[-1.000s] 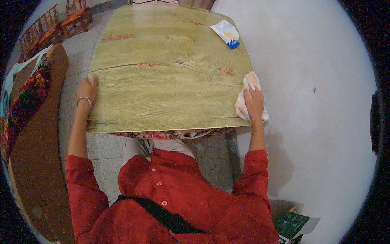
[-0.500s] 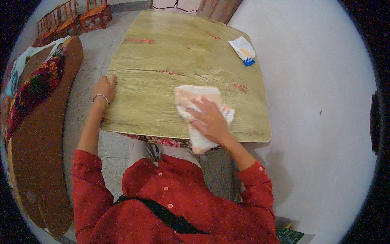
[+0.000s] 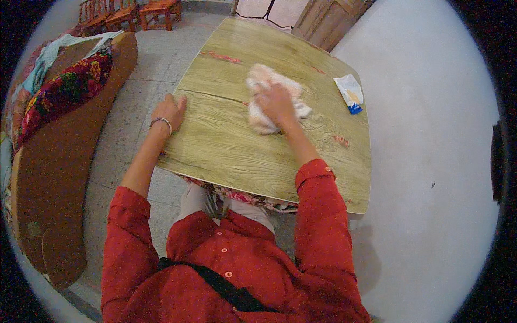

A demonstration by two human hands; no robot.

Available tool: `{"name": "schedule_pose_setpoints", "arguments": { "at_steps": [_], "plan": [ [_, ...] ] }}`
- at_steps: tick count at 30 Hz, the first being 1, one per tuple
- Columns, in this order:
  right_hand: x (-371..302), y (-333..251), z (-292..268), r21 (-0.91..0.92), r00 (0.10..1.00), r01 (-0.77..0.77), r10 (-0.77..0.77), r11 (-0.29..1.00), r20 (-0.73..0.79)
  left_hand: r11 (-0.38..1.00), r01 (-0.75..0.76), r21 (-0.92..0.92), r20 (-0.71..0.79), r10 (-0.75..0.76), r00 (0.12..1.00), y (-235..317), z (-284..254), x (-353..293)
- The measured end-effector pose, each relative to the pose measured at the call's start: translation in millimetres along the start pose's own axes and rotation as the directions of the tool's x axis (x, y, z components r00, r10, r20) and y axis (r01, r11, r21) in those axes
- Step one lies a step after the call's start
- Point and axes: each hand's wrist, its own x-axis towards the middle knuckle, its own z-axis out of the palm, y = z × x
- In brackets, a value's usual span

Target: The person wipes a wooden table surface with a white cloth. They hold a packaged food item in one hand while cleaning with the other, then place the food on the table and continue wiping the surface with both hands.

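Note:
A pale wood-patterned table (image 3: 226, 156) with a cream rim and pinkish-red patches stands in front of me. Around its left edge my left hand (image 3: 168, 114) is closed, a bangle at the wrist; the fingers are partly hidden. Over the middle of the tabletop, my right hand (image 3: 276, 105) presses down on a white and peach cloth (image 3: 260, 123), its fingers bent into the bunched fabric and somewhat blurred. The cloth lies crumpled under the palm and sticks out on both sides. Close to the table's right edge lies a white and blue packet (image 3: 349, 91), apart from both hands.
A white wall (image 3: 425, 107) runs close along the table's right side. To the left is a brown sofa-like piece (image 3: 70, 156) with a colourful floral cloth (image 3: 64, 89) over it. Wooden chairs (image 3: 160, 12) stand far left; a wooden door (image 3: 334, 21) is behind the table.
My right hand has slid the cloth from the near edge away to the table's middle, and the cloth is more bunched. The whole view has shifted and tilted. My left hand stays at the edge.

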Motion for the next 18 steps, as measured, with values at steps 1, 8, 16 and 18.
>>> {"name": "schedule_pose_setpoints", "arguments": {
  "at_steps": [1,8,16,18],
  "plan": [
    [-6,-22,1,0.028,0.993,0.113,-0.113,0.993,0.014,1.0,0.001,-0.001,0.007,-0.001,1.0,1,1,1],
    [-130,-99,-51,0.301,0.904,0.374,-0.417,0.877,0.093,0.999,-0.016,-0.044,-0.034,0.014,0.999,-9,7,1],
    [-165,-25,-69,0.092,1.0,-0.014,0.012,0.996,0.021,0.999,0.036,-0.019,0.0,-0.036,0.999,1,4,1],
    [-141,-33,-51,0.057,0.998,0.035,-0.032,0.998,-0.046,0.999,0.047,0.005,0.04,-0.047,0.998,10,-8,-4]
  ]
}}
